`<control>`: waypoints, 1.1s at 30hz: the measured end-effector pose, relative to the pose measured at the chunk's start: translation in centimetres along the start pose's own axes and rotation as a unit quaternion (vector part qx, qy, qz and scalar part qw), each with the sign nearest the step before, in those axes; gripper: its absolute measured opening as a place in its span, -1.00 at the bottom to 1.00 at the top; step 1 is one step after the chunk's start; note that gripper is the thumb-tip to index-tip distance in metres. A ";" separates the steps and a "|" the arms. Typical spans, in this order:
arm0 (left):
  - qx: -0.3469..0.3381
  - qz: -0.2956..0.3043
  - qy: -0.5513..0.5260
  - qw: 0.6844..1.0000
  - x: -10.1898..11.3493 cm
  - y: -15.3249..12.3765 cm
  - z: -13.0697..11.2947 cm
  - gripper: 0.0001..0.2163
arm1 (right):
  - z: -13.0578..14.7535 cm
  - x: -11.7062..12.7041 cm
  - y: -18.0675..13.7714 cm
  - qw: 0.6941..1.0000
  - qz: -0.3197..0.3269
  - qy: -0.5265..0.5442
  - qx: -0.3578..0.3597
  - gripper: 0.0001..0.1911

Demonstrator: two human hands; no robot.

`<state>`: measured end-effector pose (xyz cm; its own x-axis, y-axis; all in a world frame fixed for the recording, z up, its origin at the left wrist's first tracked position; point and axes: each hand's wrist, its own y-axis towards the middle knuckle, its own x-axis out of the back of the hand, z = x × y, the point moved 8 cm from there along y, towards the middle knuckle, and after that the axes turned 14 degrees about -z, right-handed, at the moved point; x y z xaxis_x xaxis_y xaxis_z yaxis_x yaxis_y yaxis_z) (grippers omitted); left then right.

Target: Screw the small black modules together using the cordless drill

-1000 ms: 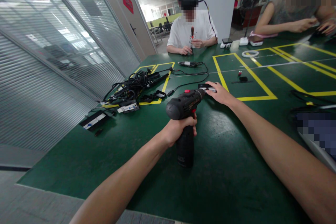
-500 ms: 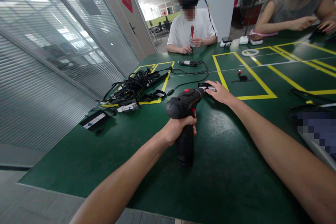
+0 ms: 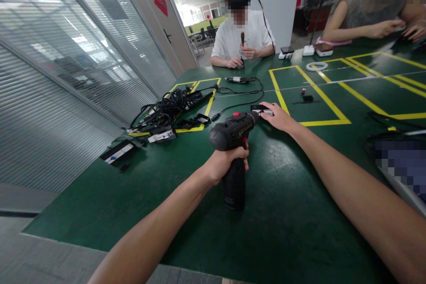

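Observation:
A black cordless drill (image 3: 233, 135) with a red switch stands over the green table (image 3: 282, 213). My left hand (image 3: 226, 162) is closed round its grip, nose pointing away to the right. My right hand (image 3: 278, 116) lies just past the drill's nose, fingers pinched on a small black and silver part (image 3: 261, 109) that rests on the table at the drill's tip.
A tangle of black cables and adapters (image 3: 169, 108) lies at the left in a yellow-taped box. A person in white (image 3: 242, 35) sits opposite holding a red-tipped tool; another person's arms (image 3: 366, 31) rest at the far right. Small parts (image 3: 308, 97) lie in a taped square.

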<state>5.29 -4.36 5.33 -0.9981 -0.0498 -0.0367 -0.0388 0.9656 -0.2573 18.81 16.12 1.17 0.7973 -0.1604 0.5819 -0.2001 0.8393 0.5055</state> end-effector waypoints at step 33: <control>0.006 0.001 -0.006 1.000 0.2 0.0 0.3 -0.83 | -0.2 -0.1 0.2 1.000 0.000 0.011 -0.006 -0.50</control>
<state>5.16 -4.42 5.07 -0.9974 -0.0518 -0.0495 -0.0367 0.9625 -0.2689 18.82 16.38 1.08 0.8099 -0.1495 0.5672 -0.1926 0.8457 0.4978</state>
